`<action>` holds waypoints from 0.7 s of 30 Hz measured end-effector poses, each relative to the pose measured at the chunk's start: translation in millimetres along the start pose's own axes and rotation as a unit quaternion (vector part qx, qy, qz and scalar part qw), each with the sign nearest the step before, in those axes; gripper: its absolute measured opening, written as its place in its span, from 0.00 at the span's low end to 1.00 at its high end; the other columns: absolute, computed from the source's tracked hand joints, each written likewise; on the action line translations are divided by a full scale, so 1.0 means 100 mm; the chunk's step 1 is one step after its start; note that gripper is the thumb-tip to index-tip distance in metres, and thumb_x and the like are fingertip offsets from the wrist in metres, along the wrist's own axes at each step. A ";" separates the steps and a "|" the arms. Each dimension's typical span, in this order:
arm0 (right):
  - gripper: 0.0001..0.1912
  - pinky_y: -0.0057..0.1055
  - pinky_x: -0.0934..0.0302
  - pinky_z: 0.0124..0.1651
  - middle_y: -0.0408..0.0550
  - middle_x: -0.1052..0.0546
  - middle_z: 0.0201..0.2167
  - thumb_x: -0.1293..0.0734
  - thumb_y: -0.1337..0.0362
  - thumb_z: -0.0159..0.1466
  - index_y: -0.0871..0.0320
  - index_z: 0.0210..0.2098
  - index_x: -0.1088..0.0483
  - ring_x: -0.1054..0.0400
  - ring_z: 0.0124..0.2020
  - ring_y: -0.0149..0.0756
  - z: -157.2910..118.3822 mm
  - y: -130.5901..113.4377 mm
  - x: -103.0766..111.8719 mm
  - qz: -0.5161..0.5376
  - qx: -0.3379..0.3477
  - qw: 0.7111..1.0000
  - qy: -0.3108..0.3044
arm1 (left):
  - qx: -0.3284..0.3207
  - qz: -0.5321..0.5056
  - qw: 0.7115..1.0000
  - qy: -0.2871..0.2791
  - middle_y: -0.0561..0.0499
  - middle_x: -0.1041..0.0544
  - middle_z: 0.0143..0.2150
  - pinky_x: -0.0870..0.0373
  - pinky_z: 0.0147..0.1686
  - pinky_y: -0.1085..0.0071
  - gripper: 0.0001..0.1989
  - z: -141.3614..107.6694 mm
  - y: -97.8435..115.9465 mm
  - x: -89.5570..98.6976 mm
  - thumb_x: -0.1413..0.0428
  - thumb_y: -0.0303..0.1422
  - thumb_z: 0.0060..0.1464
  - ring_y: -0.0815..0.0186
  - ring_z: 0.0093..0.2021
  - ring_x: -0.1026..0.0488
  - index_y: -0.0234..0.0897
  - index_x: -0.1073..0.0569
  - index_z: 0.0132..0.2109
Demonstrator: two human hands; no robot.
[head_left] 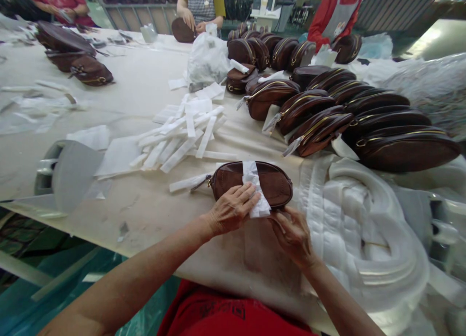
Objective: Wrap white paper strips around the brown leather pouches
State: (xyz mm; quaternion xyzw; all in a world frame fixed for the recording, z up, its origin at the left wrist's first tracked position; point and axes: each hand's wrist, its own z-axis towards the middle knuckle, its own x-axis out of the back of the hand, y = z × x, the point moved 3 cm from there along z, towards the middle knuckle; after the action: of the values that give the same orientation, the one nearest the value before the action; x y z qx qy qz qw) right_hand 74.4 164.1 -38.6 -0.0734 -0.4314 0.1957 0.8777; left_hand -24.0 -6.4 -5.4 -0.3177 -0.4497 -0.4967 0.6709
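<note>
A small oval brown leather pouch rests on the table before me, a white paper strip wrapped across its middle. My left hand lies flat on the pouch's front, its fingertips pressing on the strip. At the lower right edge, my right hand grips the pouch; some of its fingers are hidden. The zipper pull at the pouch's left end carries a white wrapping. Beyond my left hand is a loose pile of white paper strips.
Rows of brown pouches stand at the right, beside a coil of white foam padding. A tape dispenser sits at left, near the table edge. A plastic bag stands farther back. Several people work across the table.
</note>
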 end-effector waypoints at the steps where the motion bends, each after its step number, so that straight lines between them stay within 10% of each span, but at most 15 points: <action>1: 0.07 0.36 0.37 0.44 0.52 0.28 0.40 0.35 0.67 0.63 0.56 0.39 0.26 0.33 0.42 0.39 0.00 0.00 0.01 -0.003 -0.003 1.000 0.000 | 0.000 0.002 1.000 0.005 0.32 0.32 0.56 0.33 0.54 0.55 0.20 0.00 0.00 0.00 0.51 0.29 0.57 0.50 0.60 0.37 0.25 0.36 0.56; 10: 0.05 0.32 0.40 0.40 0.47 0.28 0.32 0.35 0.69 0.62 0.55 0.29 0.32 0.33 0.35 0.35 0.09 -0.05 -0.02 -0.072 -0.003 0.996 0.043 | 0.010 0.057 0.998 0.034 0.33 0.30 0.55 0.32 0.53 0.56 0.16 0.00 0.08 -0.02 0.57 0.24 0.61 0.51 0.59 0.35 0.25 0.33 0.53; 21: 0.19 0.42 0.40 0.53 0.53 0.25 0.44 0.35 0.71 0.61 0.56 0.51 0.35 0.32 0.49 0.41 0.35 -0.15 0.04 0.077 0.099 0.992 -0.017 | 0.004 0.054 0.997 0.060 0.35 0.28 0.54 0.31 0.53 0.57 0.14 -0.03 0.10 -0.03 0.54 0.24 0.62 0.51 0.59 0.36 0.24 0.33 0.53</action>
State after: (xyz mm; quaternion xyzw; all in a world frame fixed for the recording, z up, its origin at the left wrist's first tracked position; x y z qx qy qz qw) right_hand 53.1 150.5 -9.7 -0.0158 -0.4177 0.3057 0.8555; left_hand -14.3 -4.8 -8.9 -0.3087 -0.3925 -0.4764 0.7237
